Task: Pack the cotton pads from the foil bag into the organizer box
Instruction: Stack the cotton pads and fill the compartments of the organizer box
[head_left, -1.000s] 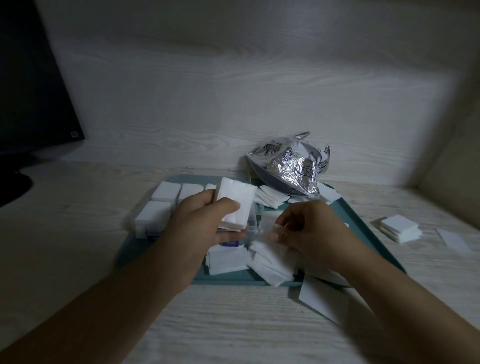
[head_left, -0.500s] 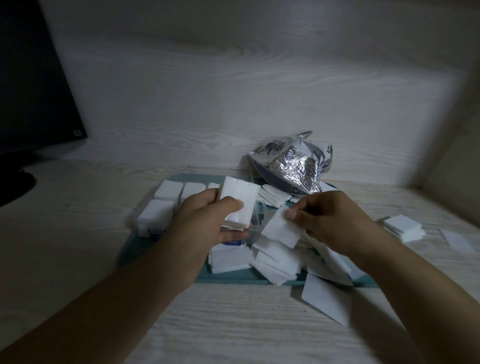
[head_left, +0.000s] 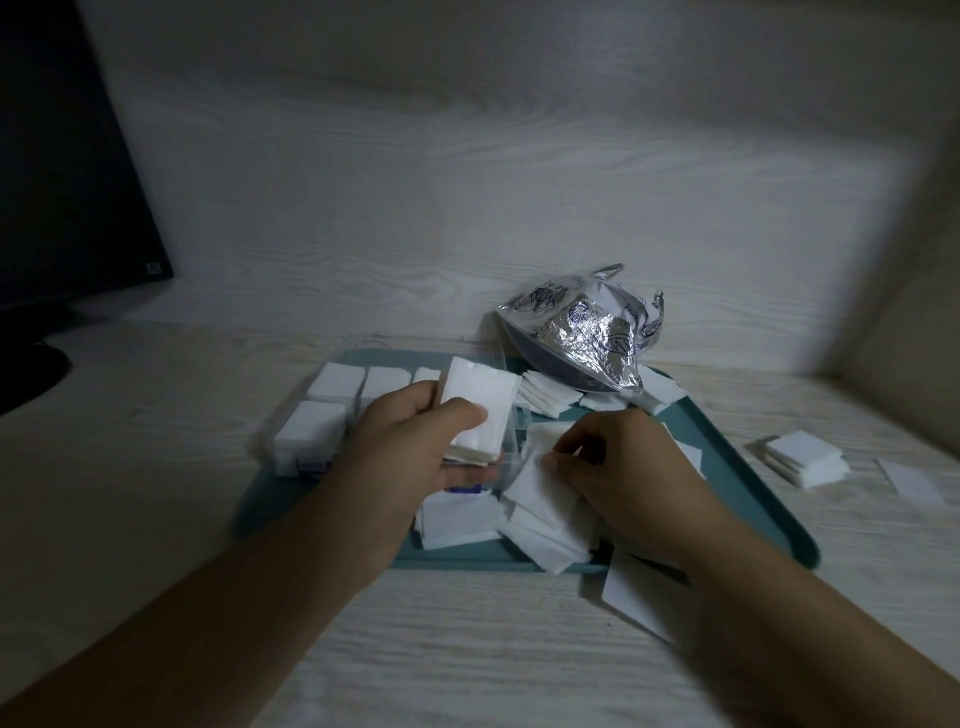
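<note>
My left hand (head_left: 410, 447) grips a stack of white square cotton pads (head_left: 480, 400), thumb on top, above the clear organizer box (head_left: 317, 441), whose left compartments hold pads. My right hand (head_left: 618, 467) pinches a single loose pad (head_left: 540, 483) at its edge, over a heap of loose pads (head_left: 540, 535) on the teal tray (head_left: 748, 499). The crumpled silver foil bag (head_left: 582, 332) lies at the tray's back edge with more pads (head_left: 550, 395) spilling out beneath it.
A small stack of pads (head_left: 805, 457) and a single pad (head_left: 909, 480) lie on the wooden desk right of the tray. One pad (head_left: 639, 592) hangs off the tray's front edge. A dark monitor (head_left: 62, 208) stands at the left. A wooden wall rises behind.
My right hand has dropped lower and nearer the left hand, still pinching a single pad. The left hand holds its stack in about the same place.
</note>
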